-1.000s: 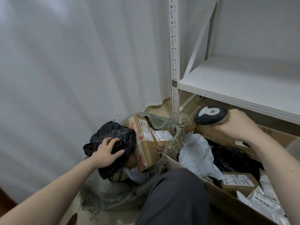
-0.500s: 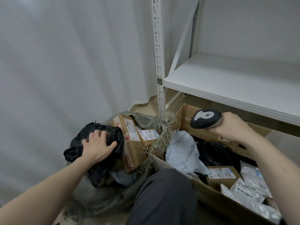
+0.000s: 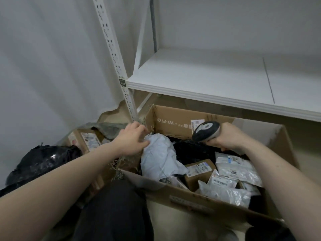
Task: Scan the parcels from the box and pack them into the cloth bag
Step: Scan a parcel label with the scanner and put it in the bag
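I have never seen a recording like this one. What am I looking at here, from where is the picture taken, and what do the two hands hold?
There is no machine here. A person wears a camera on the head, so the picture looks forward and down at that person's own arms. The left hand reaches onto a pale blue soft parcel in the cardboard box; whether it already grips the parcel is unclear. The right hand holds a barcode scanner. The box contains more parcels, mostly white bags and small cartons. To the left lies the cloth bag, with a black parcel and brown cartons on it. Behind stands a white shelf.
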